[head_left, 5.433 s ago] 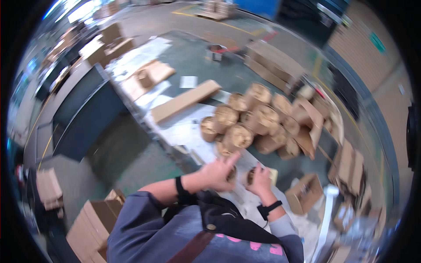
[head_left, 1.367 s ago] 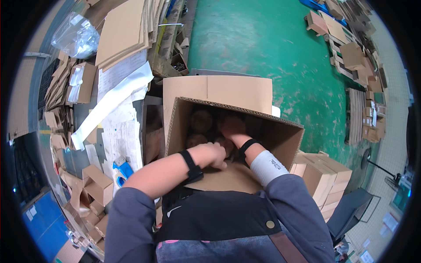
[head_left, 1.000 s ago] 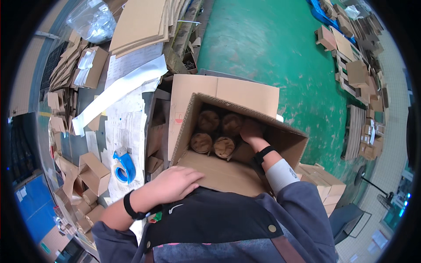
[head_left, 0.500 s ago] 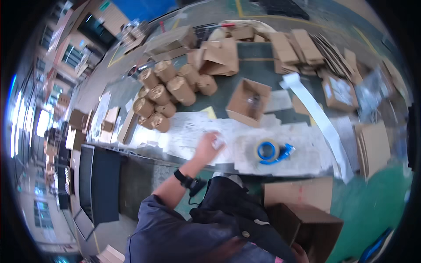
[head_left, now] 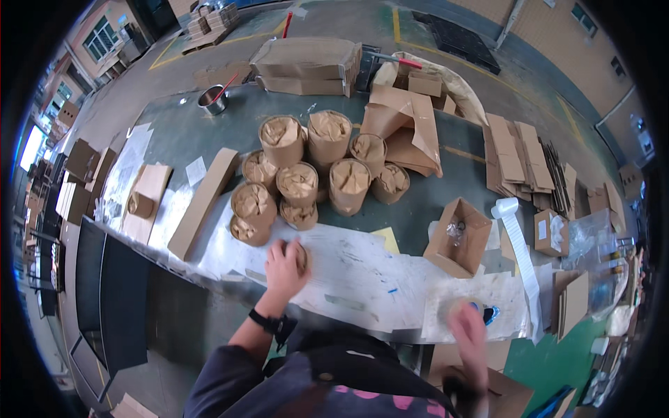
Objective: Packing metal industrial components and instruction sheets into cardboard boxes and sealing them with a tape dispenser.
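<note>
My left hand (head_left: 283, 270) is at the near edge of a group of brown paper-stuffed cardboard tubes (head_left: 297, 182). Its fingers are wrapped round a small brown round piece (head_left: 302, 259), mostly hidden by the hand and blurred. My right hand (head_left: 468, 333) is over the near right edge of the table, smeared by motion. Just beyond its fingertips lies a tape roll with a blue dispenser (head_left: 490, 315), partly covered by the hand; whether they touch cannot be made out. An open cardboard box (head_left: 457, 238) with something clear inside stands beyond it.
White paper sheets (head_left: 362, 268) cover the near tabletop. A long cardboard strip (head_left: 202, 205) lies left, a metal pot (head_left: 212, 101) far left. Flattened cartons (head_left: 512, 157) stack at the right, beside a white paper strip (head_left: 519, 244). A large carton (head_left: 303, 63) sits at the back.
My view has swung left. My left hand has gone left from the middle of the papers to the tubes. My right hand has come up from the box below to the tape roll.
</note>
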{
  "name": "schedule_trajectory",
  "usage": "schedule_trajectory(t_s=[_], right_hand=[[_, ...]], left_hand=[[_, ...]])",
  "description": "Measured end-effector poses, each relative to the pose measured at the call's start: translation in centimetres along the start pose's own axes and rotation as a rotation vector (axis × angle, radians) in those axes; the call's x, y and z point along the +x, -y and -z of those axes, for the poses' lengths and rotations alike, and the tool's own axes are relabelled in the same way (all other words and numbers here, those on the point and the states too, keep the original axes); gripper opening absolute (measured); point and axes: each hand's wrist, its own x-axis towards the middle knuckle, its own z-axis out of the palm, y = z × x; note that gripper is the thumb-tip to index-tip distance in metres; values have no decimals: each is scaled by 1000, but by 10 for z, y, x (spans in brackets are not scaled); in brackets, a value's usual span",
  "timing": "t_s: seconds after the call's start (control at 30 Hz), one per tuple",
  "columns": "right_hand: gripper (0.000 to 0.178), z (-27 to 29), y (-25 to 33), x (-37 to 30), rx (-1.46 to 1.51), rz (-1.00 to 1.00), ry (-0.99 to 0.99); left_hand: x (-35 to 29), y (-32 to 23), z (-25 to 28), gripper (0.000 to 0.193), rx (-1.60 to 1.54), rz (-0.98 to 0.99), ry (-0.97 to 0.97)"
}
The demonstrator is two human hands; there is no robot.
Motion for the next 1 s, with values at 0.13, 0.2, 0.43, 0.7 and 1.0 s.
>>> schedule_trajectory(t_s=[0.13,0.2,0.43,0.7,1.0], right_hand=[[102,-192,41,228,-485,427,-45],[116,-245,67,277,-664,300,-79],[97,-209,95,251,-665,120,-10],[69,49,77,-66,-250,-31,-205],[72,214,-59,-414,-900,-874,-851]], left_hand=[[-35,1,35,76,15,-162,260],[-44,3,35,75,-25,-160,226],[-30,3,31,72,-101,-87,261],[-14,-39,68,83,36,-179,539],[-32,-232,37,82,-750,-652,677]])
